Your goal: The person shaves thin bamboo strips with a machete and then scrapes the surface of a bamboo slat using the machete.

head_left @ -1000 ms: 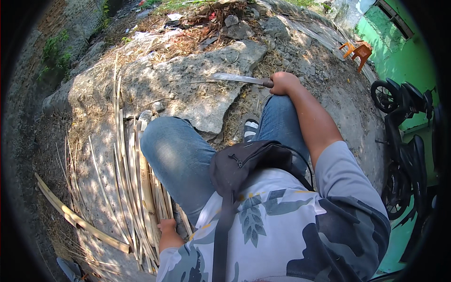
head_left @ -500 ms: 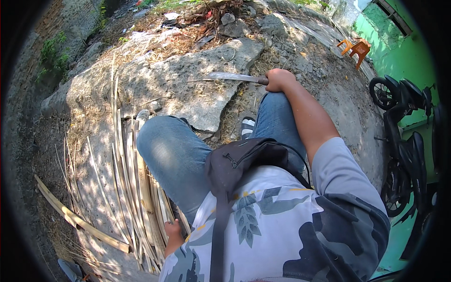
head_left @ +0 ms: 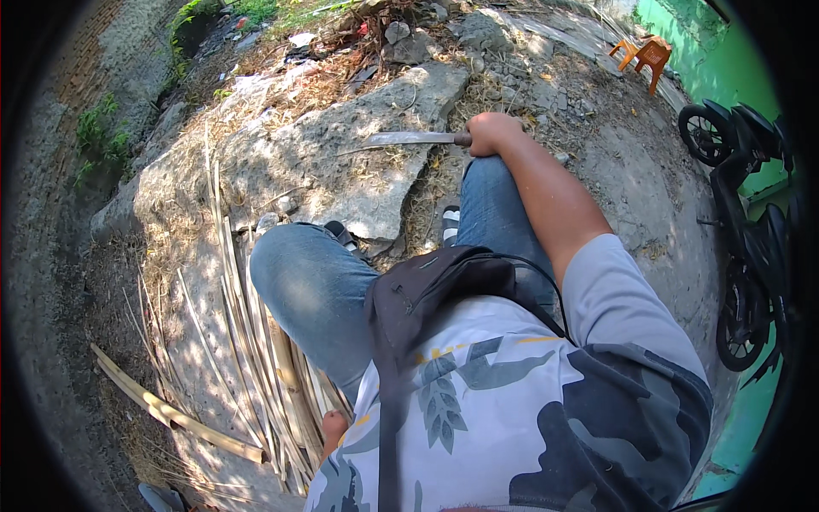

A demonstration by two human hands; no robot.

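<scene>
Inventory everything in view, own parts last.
machete: one, grey blade, in right hand
bamboo strips: many, pale tan, lower left
split bamboo: some, yellowish, far left
concrete slab: one, grey, upper middle
plastic chair: at least one, orange, upper right
motorbike: at least one, black, right
painted wall: one, green, right
brick wall: one, brownish, upper left
shrub: one, green, left
waist bag: one, black, centre
shirt: one, white and grey, bottom
jeans: one pair, blue, centre
sandals: two, dark, centre
left hand: one, bare, beside bamboo strips
right hand: one, bare, upper middle
</scene>
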